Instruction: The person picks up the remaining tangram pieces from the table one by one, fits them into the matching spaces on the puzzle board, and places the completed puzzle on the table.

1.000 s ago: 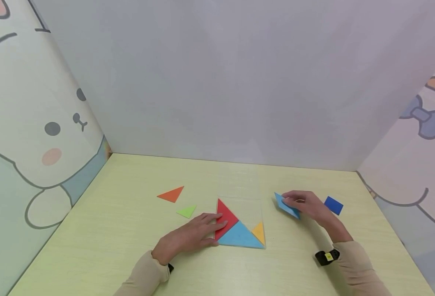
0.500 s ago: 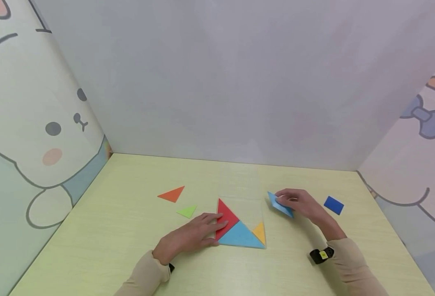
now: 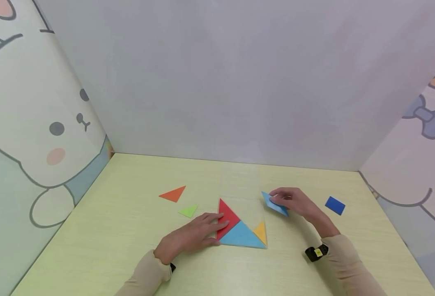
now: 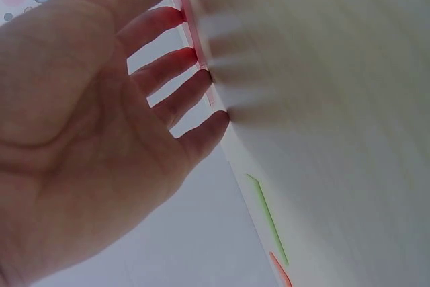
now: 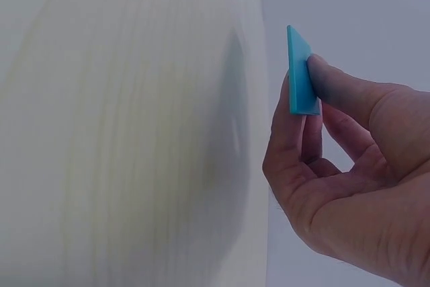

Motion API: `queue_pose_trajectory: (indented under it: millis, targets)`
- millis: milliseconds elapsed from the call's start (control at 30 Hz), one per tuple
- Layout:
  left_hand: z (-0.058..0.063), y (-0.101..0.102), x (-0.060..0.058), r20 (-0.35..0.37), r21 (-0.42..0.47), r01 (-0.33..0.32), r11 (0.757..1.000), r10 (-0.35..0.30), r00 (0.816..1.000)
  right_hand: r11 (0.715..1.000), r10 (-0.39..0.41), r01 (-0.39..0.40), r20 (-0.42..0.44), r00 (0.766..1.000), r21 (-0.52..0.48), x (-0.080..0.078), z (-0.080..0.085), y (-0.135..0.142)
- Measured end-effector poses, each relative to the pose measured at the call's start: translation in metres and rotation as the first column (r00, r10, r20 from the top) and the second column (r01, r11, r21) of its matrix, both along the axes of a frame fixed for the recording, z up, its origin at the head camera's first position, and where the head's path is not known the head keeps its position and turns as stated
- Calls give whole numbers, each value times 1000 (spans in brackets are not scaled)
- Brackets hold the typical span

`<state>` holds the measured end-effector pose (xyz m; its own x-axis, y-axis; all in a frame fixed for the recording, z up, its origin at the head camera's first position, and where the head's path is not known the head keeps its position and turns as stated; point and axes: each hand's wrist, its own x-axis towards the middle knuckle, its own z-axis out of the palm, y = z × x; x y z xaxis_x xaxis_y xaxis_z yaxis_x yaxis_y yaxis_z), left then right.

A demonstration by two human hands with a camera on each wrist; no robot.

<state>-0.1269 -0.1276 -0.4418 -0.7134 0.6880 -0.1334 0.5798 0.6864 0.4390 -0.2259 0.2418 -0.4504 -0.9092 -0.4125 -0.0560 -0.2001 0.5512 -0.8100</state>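
Observation:
In the head view my right hand [image 3: 295, 203] pinches a light blue tangram piece [image 3: 274, 206] between thumb and fingers. The right wrist view shows this piece [image 5: 299, 85] edge-on, raised over the tabletop with its shadow beside it. My left hand [image 3: 192, 233] lies with spread fingers on a red tangram piece [image 3: 233, 218], covering part of it. Against the red piece sits a large light blue triangle [image 3: 241, 236], with a small yellow triangle [image 3: 260, 233] along its right side. These pieces lie inside a faint transparent frame [image 3: 252, 210].
Left of the frame are an orange triangle [image 3: 173, 194] and a small light green triangle [image 3: 189, 211]. A dark blue square [image 3: 335, 205] lies beyond my right hand. A grey wall [image 3: 232, 82] closes off the back of the pale table [image 3: 91, 242]; cartoon-printed panels flank it.
My right hand has moved left toward the frame with the pinched light blue piece, farther from the dark blue square. The left hand has stayed on the red piece.

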Motion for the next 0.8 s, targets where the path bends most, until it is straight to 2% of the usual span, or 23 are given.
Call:
queue_pose_trajectory:
  millis: [300, 800]
  targets:
    - [-1, 0, 0, -7, 3, 3, 1000, -3, 1000, 1000, 7, -7, 24, 1000, -9, -1, 1, -14]
    - [0, 1, 0, 7, -18, -16, 1000, 16, 1000, 999, 40, -40, 14, 999, -12, -6, -1, -31]
